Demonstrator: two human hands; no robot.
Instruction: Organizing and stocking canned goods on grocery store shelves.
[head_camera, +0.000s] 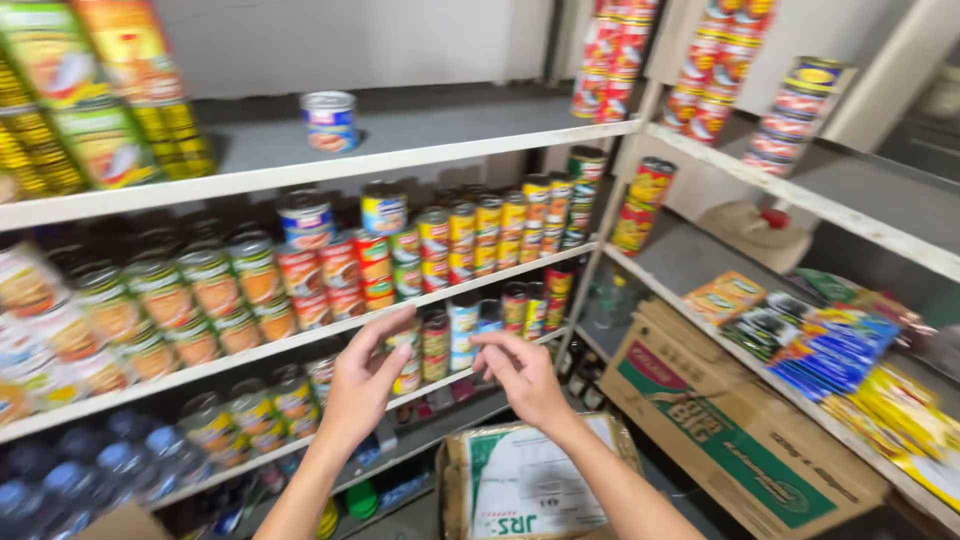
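Both the left hand (362, 385) and right hand (520, 375) were empty near the cans (436, 345), which looked hard, heavy, and best grabbed round the sides.

Shelves of cans ahead, boxes below and to the right

A lone can (329, 120) stands on the top shelf (420, 150); rows of cans (440, 245) fill the middle shelf (300, 335) beneath it. The left hand (362, 378) and right hand (520, 375) hover near the lower cans (448, 335), above an open carton (520, 485); a cardboard box (730, 430) sits right, under the packets (820, 345).
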